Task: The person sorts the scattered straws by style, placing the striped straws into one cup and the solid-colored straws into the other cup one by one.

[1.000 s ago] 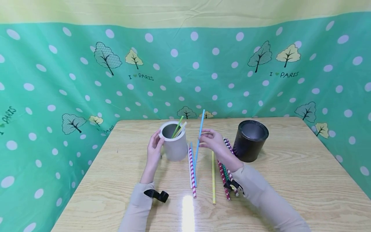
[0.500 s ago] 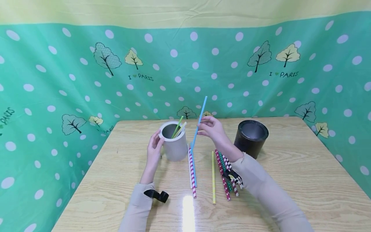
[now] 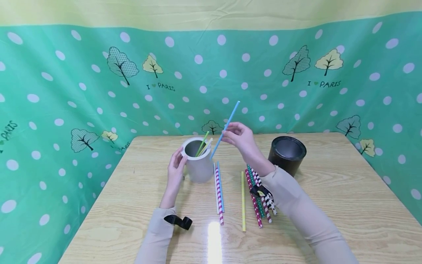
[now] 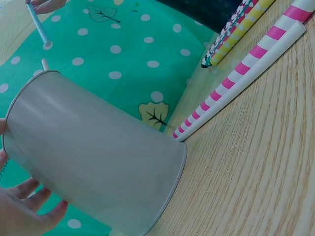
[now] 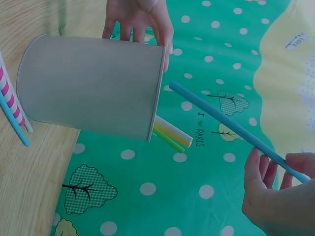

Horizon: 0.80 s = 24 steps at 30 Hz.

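In the head view my right hand [image 3: 241, 138] pinches a plain blue straw [image 3: 230, 116] between thumb and fingers. The straw slants in the air, its lower end beside the rim of a white can [image 3: 200, 170]. My left hand [image 3: 176, 165] holds that can at its left side near the rim. The can stands upright; a green straw [image 3: 202, 143], a yellow straw [image 5: 173, 133] and a white straw [image 5: 183, 136] poke out of its mouth. The right wrist view shows the blue straw's [image 5: 221, 117] free end apart from the rim.
Right of the can lie a pink-striped straw [image 3: 219, 200], a white one and another blue straw [image 3: 222, 194]. Farther right are a yellow straw [image 3: 243, 201] and several patterned straws [image 3: 255, 205] under my right forearm. A black can [image 3: 287, 156] stands at the right. Behind hangs a green dotted cloth [image 3: 211, 73].
My right hand has lifted the blue straw off the table and tilted it, bringing its lower end up to the white can's rim. The left hand has stayed in place.
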Tool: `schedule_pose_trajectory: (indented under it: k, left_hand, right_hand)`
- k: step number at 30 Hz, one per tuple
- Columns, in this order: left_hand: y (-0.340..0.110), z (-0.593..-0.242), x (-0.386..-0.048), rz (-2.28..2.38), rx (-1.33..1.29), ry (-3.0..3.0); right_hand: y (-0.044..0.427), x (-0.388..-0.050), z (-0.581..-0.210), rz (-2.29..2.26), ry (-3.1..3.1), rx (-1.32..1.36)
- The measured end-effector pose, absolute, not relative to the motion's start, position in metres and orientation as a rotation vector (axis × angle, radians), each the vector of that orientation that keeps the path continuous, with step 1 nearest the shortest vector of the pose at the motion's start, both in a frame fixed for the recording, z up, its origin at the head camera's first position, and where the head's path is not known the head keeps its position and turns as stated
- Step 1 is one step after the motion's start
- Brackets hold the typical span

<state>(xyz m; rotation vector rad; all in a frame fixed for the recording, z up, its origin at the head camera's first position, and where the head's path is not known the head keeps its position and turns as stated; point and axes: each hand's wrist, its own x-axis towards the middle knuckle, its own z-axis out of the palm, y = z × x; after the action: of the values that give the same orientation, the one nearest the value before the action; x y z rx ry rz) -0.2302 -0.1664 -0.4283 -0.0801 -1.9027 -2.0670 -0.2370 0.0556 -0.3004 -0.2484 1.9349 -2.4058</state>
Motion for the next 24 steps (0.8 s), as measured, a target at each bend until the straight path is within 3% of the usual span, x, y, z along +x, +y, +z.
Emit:
schedule_pose_trajectory:
  k: [24]
  left_hand:
    - [-0.167, -0.43, -0.231, -2.079, -0.094, -1.888]
  right_hand:
    - [0.033, -0.244, -0.317, -2.435, 1.98, -0.325]
